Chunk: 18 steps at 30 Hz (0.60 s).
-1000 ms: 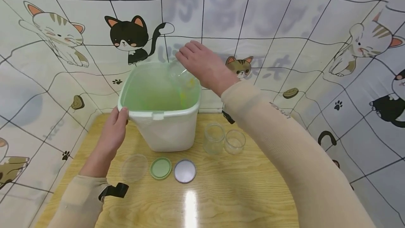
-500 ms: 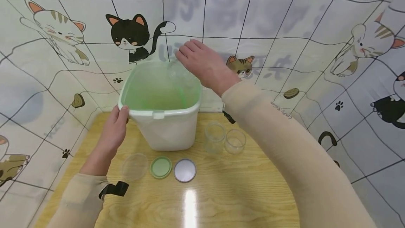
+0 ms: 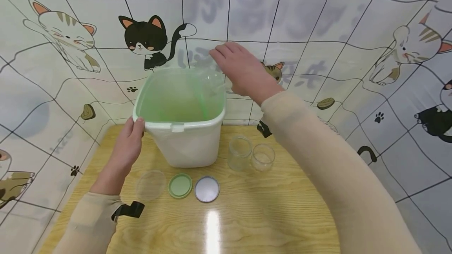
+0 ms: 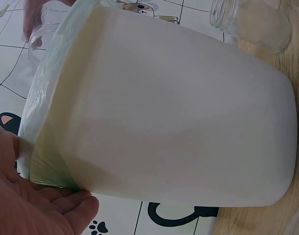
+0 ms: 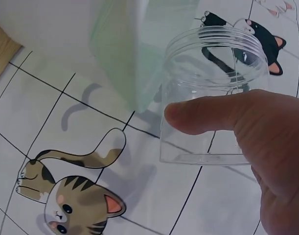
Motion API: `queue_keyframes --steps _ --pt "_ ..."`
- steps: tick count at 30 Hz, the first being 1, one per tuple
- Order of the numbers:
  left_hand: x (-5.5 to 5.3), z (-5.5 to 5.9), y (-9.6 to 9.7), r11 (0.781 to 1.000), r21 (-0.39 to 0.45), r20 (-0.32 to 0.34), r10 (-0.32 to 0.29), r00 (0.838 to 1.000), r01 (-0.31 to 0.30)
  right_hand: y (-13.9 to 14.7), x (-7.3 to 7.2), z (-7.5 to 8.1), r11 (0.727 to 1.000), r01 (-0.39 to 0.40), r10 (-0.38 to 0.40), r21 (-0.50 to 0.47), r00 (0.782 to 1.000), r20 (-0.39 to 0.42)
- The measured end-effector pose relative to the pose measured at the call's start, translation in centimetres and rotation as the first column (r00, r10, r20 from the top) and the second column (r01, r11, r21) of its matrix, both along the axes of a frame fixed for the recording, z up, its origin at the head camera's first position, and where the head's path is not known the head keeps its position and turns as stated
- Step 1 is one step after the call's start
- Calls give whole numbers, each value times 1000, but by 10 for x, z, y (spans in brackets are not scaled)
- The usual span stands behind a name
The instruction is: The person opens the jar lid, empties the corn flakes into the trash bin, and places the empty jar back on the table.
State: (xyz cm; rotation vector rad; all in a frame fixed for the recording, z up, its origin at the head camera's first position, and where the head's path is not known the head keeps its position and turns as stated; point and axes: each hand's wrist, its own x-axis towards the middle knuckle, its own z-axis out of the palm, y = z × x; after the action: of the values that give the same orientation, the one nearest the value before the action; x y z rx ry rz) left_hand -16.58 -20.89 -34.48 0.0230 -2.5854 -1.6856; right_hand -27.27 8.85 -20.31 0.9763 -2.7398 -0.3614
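A white bin (image 3: pixel 187 148) with a pale green bag liner (image 3: pixel 166 93) stands on the table. My left hand (image 3: pixel 125 146) grips its near left corner; in the left wrist view, the curled fingers (image 4: pixel 71 208) hold the liner's folded edge. My right hand (image 3: pixel 243 68) holds a clear jar with a threaded neck (image 5: pixel 203 144) at the bin's far right rim. In the right wrist view, the thumb (image 5: pixel 203 115) lies across the jar's side. The jar has no lid, and nothing shows inside it. The bin's bottom is out of sight.
Two more clear jars, a taller one (image 3: pixel 239 154) and a shorter one (image 3: pixel 263 158), stand right of the bin. A clear disc (image 3: pixel 151 185), a green lid (image 3: pixel 180 186) and a silvery lid (image 3: pixel 207 189) lie in front. A cat-patterned wall covering (image 3: pixel 300 19) rises behind.
Yellow bits at the tipped jar's mouth and below it have gone from sight. My right hand then moved right with the jar, away from over the bin. My left hand stays put.
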Motion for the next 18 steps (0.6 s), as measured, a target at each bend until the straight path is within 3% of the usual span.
queue_keyframes --steps 8,18 --pt "1 -1 -1 1000 -2 2 3 1000 -3 36 -6 -9 980 111 -96 -167 991 96" --pt "2 2 0 1000 -21 22 -8 1000 9 90 -2 -35 907 246 -166 -342 955 247"
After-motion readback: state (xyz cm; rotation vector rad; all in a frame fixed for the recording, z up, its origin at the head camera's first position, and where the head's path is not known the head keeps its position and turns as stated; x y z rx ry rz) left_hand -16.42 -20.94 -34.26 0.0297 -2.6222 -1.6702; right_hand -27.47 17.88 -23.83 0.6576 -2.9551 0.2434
